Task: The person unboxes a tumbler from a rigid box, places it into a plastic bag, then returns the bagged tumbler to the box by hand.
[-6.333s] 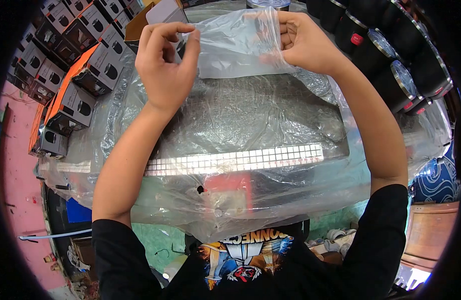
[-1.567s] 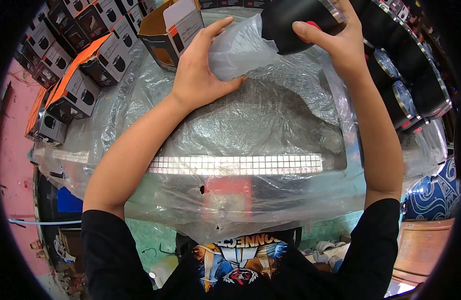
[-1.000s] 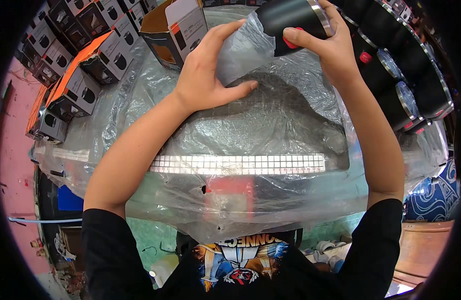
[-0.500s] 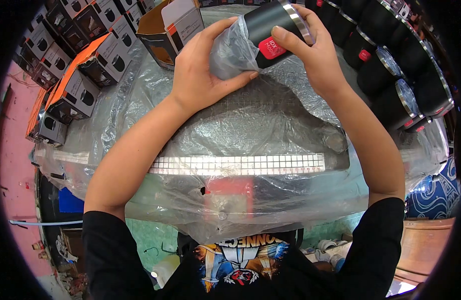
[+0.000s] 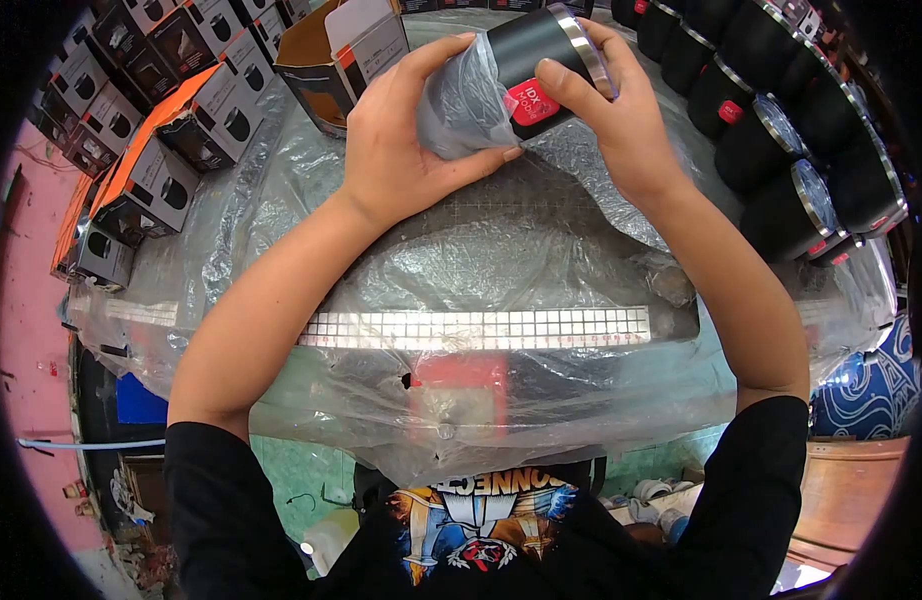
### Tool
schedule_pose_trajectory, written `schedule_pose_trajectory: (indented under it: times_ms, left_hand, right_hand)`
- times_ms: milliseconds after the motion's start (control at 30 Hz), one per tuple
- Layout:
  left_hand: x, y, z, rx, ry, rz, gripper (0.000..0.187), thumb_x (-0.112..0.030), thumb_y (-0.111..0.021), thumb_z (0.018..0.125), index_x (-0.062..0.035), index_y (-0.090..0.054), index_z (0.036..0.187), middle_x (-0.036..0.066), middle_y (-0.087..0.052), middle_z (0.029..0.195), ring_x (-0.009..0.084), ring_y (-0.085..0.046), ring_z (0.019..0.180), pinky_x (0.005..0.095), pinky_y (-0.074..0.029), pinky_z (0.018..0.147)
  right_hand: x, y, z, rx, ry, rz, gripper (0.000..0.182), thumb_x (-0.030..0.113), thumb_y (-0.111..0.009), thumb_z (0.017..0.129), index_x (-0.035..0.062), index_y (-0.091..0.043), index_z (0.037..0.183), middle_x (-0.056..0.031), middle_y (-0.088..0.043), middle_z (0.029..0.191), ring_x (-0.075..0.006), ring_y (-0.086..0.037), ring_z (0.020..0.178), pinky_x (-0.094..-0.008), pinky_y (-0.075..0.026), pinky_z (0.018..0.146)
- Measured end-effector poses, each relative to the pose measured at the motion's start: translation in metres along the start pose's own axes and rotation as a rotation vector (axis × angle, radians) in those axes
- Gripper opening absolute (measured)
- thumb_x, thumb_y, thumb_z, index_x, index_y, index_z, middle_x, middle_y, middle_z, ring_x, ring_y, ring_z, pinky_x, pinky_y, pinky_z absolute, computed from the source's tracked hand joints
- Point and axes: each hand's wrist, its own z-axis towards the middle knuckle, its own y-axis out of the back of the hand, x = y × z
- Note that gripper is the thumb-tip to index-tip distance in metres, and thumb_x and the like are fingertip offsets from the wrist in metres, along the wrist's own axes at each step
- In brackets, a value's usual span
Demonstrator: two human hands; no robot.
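Note:
A black tumbler (image 5: 531,60) with a silver rim and a red label lies tilted between my two hands, above the far part of the table. A clear plastic bag (image 5: 461,105) covers its lower end. My left hand (image 5: 391,130) is wrapped round that bagged end, thumb along the near side. At the rim end, my right hand (image 5: 626,115) grips the tumbler, its thumb on the black side near the label and its fingers behind, partly hidden. Just beyond my left hand stands an open cardboard box (image 5: 376,55) with its flaps up.
Boxes with tumbler pictures (image 5: 226,115) are stacked at the left, some with orange tops. Several black tumblers (image 5: 786,205) stand at the right. Clear plastic sheeting (image 5: 461,270) covers the table, with a white gridded strip (image 5: 476,328) near its front edge.
The tumbler's rim end has shifted slightly left and towards me, so it sits a little deeper in the bag. My right hand has moved with it; my left hand stays nearly in place.

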Motion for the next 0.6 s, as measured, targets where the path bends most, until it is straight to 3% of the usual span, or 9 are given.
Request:
schedule_pose_trajectory:
  times_ms: [67, 167, 233, 600]
  left_hand:
    - [-0.0002, -0.0001, 0.0004, -0.002, -0.003, -0.002, 0.093, -0.039, -0.100, 0.066, -0.0110, -0.059, 0.144, 0.012, -0.074, 0.124, 0.0328, -0.072, 0.112, 0.0424, -0.056, 0.097]
    - [-0.0015, 0.0010, 0.0012, -0.013, -0.008, -0.014, 0.092, -0.039, -0.100, 0.065, -0.0116, -0.060, 0.143, 0.011, -0.074, 0.125, 0.0326, -0.073, 0.112, 0.0423, -0.056, 0.097]
    - [-0.0042, 0.0052, 0.0006, 0.071, 0.002, 0.042, 0.097, -0.029, -0.102, 0.068, -0.0034, -0.053, 0.148, 0.017, -0.070, 0.132, 0.0280, -0.071, 0.121, 0.0393, -0.055, 0.105]
    - [-0.0048, 0.0044, 0.0021, 0.085, 0.053, -0.008, 0.104, -0.031, -0.103, 0.064, -0.0042, -0.051, 0.150, 0.017, -0.070, 0.131, 0.0278, -0.071, 0.121, 0.0391, -0.056, 0.105]
  right_hand:
    - [0.0111, -0.0107, -0.0069, 0.005, -0.008, -0.040, 0.073, 0.039, -0.077, 0.100, 0.0000, -0.044, 0.153, -0.0099, -0.063, 0.134, -0.0165, -0.059, 0.128, -0.0330, -0.045, 0.112]
    - [0.0097, -0.0111, -0.0045, -0.006, 0.013, 0.026, 0.080, 0.039, -0.086, 0.093, -0.0044, -0.046, 0.146, -0.0136, -0.064, 0.132, -0.0178, -0.065, 0.123, -0.0323, -0.053, 0.103]
    - [0.0082, -0.0115, -0.0051, -0.005, 0.013, 0.027, 0.079, 0.040, -0.085, 0.093, -0.0040, -0.046, 0.147, -0.0137, -0.064, 0.131, -0.0181, -0.064, 0.123, -0.0322, -0.052, 0.104]
    - [0.0059, -0.0128, -0.0050, 0.013, -0.015, 0.069, 0.076, 0.042, -0.080, 0.098, -0.0034, -0.045, 0.148, -0.0132, -0.063, 0.132, -0.0174, -0.062, 0.124, -0.0323, -0.050, 0.107]
